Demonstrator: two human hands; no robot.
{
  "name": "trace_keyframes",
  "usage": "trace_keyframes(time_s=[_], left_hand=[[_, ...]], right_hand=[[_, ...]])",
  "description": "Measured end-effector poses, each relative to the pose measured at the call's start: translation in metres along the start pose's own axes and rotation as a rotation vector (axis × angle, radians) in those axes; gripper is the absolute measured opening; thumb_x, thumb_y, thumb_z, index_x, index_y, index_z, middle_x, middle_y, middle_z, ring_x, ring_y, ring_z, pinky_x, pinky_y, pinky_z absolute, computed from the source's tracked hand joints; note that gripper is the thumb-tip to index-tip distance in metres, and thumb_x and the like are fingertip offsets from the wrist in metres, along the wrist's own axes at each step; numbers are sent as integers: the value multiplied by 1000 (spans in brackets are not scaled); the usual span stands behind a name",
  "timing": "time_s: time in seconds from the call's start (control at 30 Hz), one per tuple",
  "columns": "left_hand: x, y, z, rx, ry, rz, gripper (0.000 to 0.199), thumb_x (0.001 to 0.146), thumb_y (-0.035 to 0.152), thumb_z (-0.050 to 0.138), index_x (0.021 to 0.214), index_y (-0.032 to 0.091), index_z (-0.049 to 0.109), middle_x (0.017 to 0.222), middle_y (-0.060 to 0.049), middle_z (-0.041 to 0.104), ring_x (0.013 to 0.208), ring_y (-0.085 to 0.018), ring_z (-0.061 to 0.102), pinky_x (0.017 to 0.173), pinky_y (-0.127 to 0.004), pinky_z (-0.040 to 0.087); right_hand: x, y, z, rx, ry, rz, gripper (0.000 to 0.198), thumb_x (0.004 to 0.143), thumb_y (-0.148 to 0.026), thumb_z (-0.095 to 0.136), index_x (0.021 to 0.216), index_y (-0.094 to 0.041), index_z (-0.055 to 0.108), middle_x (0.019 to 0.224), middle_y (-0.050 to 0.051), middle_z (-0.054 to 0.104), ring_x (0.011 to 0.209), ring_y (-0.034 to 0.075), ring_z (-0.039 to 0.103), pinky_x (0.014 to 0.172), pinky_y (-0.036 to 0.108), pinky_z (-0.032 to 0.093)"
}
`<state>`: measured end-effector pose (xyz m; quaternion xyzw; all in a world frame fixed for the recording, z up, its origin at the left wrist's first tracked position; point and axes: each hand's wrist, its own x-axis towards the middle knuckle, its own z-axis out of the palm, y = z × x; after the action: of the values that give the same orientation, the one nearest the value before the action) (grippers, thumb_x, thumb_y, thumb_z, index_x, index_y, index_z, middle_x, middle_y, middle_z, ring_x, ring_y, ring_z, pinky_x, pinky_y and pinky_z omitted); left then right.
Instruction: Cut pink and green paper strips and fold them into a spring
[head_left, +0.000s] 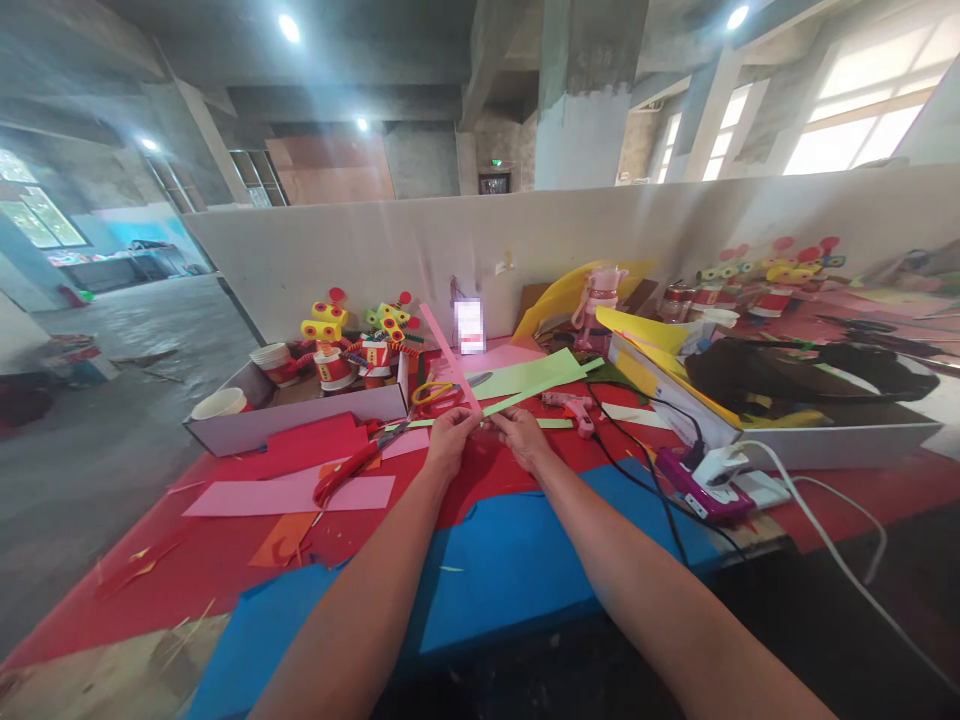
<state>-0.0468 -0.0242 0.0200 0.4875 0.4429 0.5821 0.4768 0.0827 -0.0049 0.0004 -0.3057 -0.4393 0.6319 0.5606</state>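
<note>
While the pink strip (443,345) and green strip (529,394) are forming a V, its point is risking a skew

As my left hand (451,434) is pinching the pink end and my right hand (519,432) the green, both are working over the red worktop (491,476). Uneven pressure could be twisting the ends apart; whether they are touching, I cannot tell. Drifting right, I could be knocking the glue gun (576,408).

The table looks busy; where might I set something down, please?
The blue sheet between the forearms is mostly bare, as is the red cover left of the orange paper. Green paper, scissors and glue gun crowd the middle; power strip and cords, the right.
</note>
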Motion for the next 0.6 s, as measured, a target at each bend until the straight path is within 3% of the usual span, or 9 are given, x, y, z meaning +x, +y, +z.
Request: trace_keyframes(time_s=[0.6], left_hand=[[0, -3, 1, -90, -52, -44, 21, 53, 29, 77, 63, 15, 65, 54, -1, 61, 49, -9, 49, 51, -22, 36]], right_hand=[[-6, -3, 4, -38, 55, 12, 39, 51, -48, 83, 73, -18, 73, 61, -1, 66, 58, 13, 58, 65, 29, 52]])
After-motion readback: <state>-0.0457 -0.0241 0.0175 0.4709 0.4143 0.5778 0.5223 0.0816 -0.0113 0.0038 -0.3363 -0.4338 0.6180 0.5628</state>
